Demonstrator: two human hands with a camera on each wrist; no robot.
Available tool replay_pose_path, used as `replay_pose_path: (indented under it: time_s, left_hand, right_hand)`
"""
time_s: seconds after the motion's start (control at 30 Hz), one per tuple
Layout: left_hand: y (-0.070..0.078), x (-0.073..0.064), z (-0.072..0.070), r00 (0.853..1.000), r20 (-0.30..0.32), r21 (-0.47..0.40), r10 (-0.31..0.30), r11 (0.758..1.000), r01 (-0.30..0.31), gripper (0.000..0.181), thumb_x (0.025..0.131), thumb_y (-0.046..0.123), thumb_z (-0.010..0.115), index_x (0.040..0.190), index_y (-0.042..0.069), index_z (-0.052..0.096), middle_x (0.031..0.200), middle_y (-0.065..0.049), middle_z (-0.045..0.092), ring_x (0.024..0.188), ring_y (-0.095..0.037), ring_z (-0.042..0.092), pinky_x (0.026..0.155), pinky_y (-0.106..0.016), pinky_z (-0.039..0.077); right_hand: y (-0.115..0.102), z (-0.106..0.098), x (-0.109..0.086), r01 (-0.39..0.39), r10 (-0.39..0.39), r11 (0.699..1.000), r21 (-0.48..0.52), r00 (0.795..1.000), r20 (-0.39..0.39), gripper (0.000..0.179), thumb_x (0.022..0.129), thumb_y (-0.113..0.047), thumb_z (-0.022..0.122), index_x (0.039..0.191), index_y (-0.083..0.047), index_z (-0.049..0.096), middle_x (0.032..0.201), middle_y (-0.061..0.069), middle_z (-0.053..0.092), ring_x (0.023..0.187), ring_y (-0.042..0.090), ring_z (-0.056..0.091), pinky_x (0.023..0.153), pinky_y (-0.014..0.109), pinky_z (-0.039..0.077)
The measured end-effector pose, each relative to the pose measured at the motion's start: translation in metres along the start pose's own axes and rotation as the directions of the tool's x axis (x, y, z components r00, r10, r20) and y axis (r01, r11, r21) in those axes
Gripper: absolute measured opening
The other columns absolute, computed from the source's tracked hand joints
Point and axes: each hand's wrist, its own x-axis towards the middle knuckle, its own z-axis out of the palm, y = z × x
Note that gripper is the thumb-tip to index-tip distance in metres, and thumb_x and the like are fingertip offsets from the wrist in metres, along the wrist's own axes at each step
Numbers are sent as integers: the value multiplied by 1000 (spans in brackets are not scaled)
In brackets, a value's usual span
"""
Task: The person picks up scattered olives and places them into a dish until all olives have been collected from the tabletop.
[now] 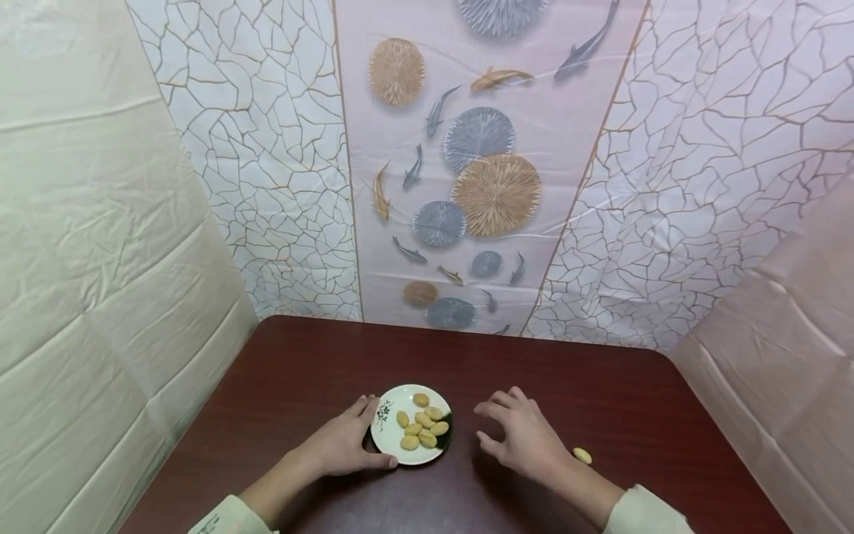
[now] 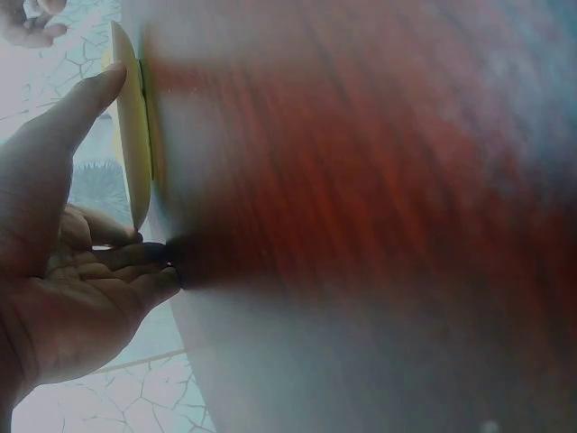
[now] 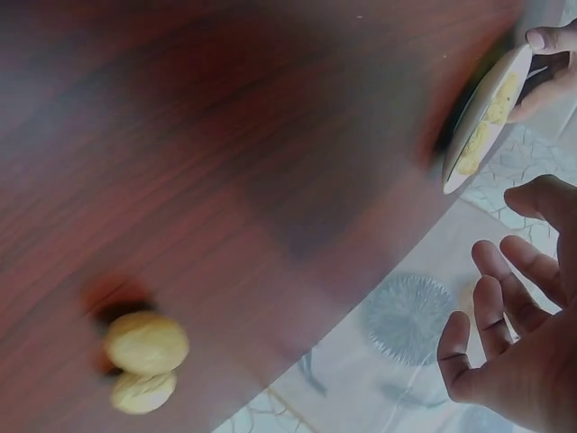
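A small white plate with a dark green patch and a black flower print bears several yellow oval pieces. At its left side, my left hand holds the rim, thumb at the near edge and fingers along the far left. The left wrist view shows the thumb against the plate's rim. My right hand hovers right of the plate, fingers loosely bent and spread, holding nothing. Beyond its wrist lies another yellow oval piece; in the right wrist view, two rounded yellow shapes show there.
The dark red-brown wooden table has rounded far corners. Behind it hangs a patterned cloth with fish and round motifs. Pale padded cloth closes off the left side, and a similar cloth the right.
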Motion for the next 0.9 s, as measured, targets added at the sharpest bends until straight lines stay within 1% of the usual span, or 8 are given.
replay_pose_path:
  time_s: [0.13,0.3,0.47,0.57,0.7,0.8,0.9]
  left_hand:
    - [0,1,-2,1000,-7,-6,3,1000,-3,129,82,70,87,169,-8,33,174,-34,36,163,-48,40,124,-61,46]
    - [0,-1,-1,1000,4,-12,9,1000,-9,129,83,70,87,169,-9,33,174,-35,36,161,-49,41,124,-63,46]
    - [-2,-1,1,1000,-3,-3,17,1000,-17,129,83,70,87,169,-9,33,173,-36,36,159,-51,44,123,-63,47]
    - [-2,-1,1,1000,-10,-1,14,1000,-14,129,83,70,87,169,-9,33,173,-35,36,160,-50,43,123,-63,47]
    - [-1,-1,1,1000,-3,-3,11,1000,-11,128,83,70,87,169,-8,33,174,-34,36,162,-48,40,124,-63,46]
    - [-1,-1,0,1000,3,-6,6,1000,-6,128,83,70,87,169,-8,33,174,-34,36,162,-48,40,124,-62,47]
    - [0,-1,0,1000,4,-7,4,1000,-4,128,83,70,87,169,-8,33,174,-34,36,162,-48,40,124,-62,47]
  right_hand:
    - [9,-8,-8,-15,15,1000,-14,1000,-18,31,82,-19,96,110,-19,83,104,-7,75,91,10,54,73,30,45]
    - [21,-15,-23,-37,36,999,-15,998,-43,31,79,-15,97,106,-19,83,101,-7,75,88,8,52,71,29,47]
    - [34,-20,-37,-43,41,998,-38,996,-74,32,77,-15,98,105,-19,83,99,-8,75,87,7,51,71,28,49]
    - [43,-22,-43,-46,42,998,-51,996,-85,32,77,-16,99,105,-18,83,99,-8,75,87,8,52,70,29,49]
    - [54,-25,-54,-58,50,996,-72,994,-102,33,74,-16,99,103,-17,83,98,-8,75,87,9,54,68,30,49]
    - [63,-28,-64,-82,74,993,-80,992,-99,33,74,-16,99,102,-17,83,96,-9,74,86,8,53,66,28,46]
    - [70,-29,-73,-124,119,990,-72,991,-65,31,75,-16,99,101,-18,82,96,-10,73,85,7,51,65,26,45]
